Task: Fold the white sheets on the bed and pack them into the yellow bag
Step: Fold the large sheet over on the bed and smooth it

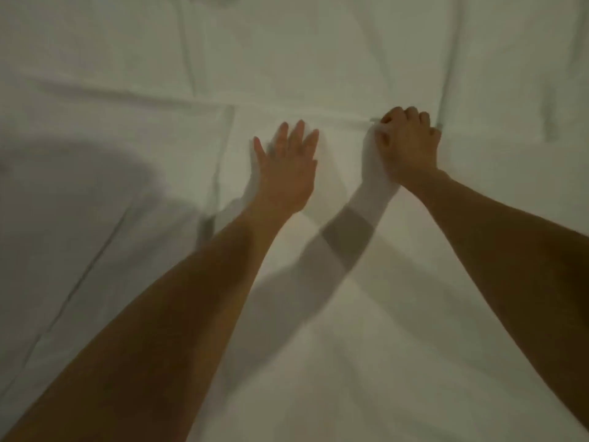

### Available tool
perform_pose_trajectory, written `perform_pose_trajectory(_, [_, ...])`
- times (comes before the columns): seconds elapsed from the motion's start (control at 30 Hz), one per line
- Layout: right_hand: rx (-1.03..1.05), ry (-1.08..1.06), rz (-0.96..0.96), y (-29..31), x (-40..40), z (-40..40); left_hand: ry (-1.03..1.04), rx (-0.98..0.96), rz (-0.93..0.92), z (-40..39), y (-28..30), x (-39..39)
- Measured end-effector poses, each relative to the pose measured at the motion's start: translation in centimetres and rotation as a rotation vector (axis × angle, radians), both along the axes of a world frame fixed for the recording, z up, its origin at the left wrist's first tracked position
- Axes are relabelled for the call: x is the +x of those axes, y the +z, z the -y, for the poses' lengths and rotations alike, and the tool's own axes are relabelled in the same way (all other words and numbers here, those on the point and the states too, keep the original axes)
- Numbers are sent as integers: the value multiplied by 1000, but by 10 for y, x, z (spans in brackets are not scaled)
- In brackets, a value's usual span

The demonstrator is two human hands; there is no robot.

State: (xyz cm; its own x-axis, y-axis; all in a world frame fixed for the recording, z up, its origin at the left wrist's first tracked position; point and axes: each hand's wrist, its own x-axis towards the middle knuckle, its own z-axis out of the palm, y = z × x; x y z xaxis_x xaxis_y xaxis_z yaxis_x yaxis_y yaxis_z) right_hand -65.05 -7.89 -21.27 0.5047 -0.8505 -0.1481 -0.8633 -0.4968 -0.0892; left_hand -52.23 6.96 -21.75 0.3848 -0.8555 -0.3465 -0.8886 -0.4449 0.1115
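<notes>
White sheet is covering the bed, an edge running across just beyond both hands.
Left hand is pressing spread flat; right hand is pinching the edge, which risks slipping skew.

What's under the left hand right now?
White sheet only: the left hand lies flat on it, fingers straight, beside the right hand, which grips a fold. Anything beneath the sheet is covered.

Plain white sheet, unpatterned, grey shadows across its creases
</notes>
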Motion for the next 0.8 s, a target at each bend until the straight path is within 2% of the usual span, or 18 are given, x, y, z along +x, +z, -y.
perform_pose_trajectory(0.13, [8,-1,-22,-1,-54,33,-44,-72,-86,72,1,-43])
perform_pose_trajectory(0.23, [27,25,-2,-2,-73,50,-180,-108,158,106,-4,-77])
perform_pose_trajectory(0.3, [52,32,28,-2,-80,58,-192,-61,280,124,0,-96])
perform_pose_trajectory(0.4, [84,73,132,-1,-80,69,-113,-57,164,152,-6,-98])
perform_pose_trajectory(0.57, [160,97,239,-11,-86,84,25,-60,101,164,-13,-89])
perform_pose_trajectory(0.67, [162,82,216,-16,-117,95,83,-98,85,165,-11,-103])
perform_pose_trajectory(0.8, [75,16,186,-18,-176,116,-20,-151,-23,184,-4,-141])
